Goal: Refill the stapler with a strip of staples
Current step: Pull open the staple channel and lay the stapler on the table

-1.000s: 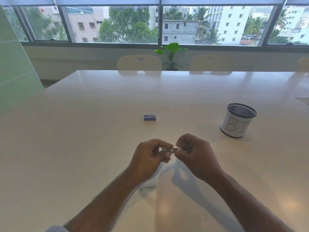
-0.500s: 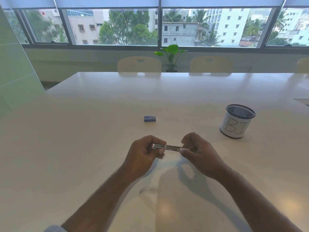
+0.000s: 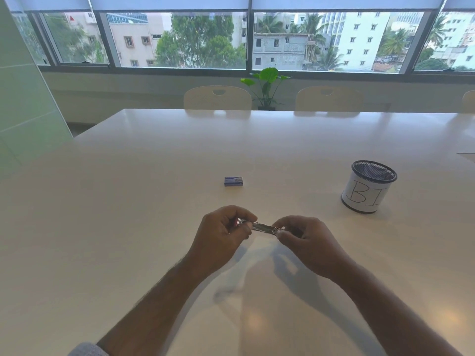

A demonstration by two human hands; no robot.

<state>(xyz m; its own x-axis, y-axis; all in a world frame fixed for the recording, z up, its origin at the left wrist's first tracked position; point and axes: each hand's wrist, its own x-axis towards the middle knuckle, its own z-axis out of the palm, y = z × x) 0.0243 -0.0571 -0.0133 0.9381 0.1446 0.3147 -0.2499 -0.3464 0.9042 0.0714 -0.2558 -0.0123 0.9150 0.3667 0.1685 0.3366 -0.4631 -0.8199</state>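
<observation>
A white bench [image 3: 128,227] before a window wall carried a small staple box [image 3: 233,181] and a mesh cup [image 3: 368,191]. I held the stapler [image 3: 262,226] above the bench, my left hand [image 3: 221,232] closed on one end, my right hand [image 3: 308,240] pinching the other. Step, as I judged: opening the staple channel. Next: fetch a strip from the box.
</observation>
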